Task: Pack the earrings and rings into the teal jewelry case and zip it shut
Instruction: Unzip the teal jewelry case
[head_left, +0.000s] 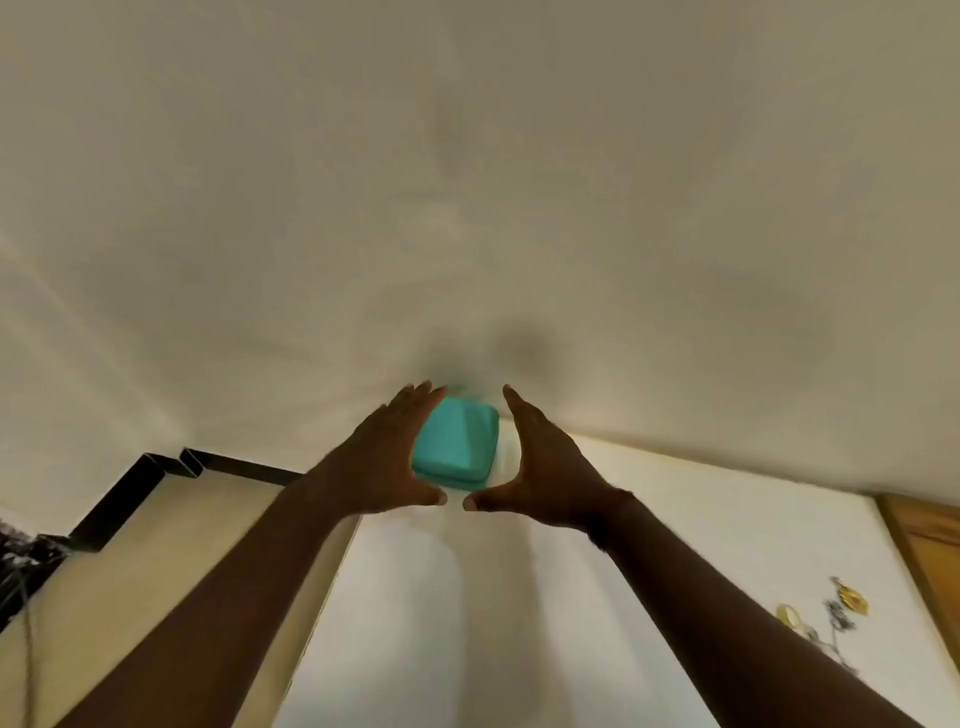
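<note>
Jewelry case (457, 444) between left hand (387, 457) and right hand (540, 462) at far edge of table (675, 519); loose jewelry (852, 600) nearer, rightward.

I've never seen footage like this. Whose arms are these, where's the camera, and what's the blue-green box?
No machine here: these are a person's two bare arms, filmed by one wide-angle camera worn on the head. The left hand and right hand reach out, fingers straight, on either side of a teal case that looks closed, at the far edge of a white surface. Neither grips it; whether they touch it is unclear. Beside the right forearm lies some small jewelry, gold and silvery, too blurred to sort.
</note>
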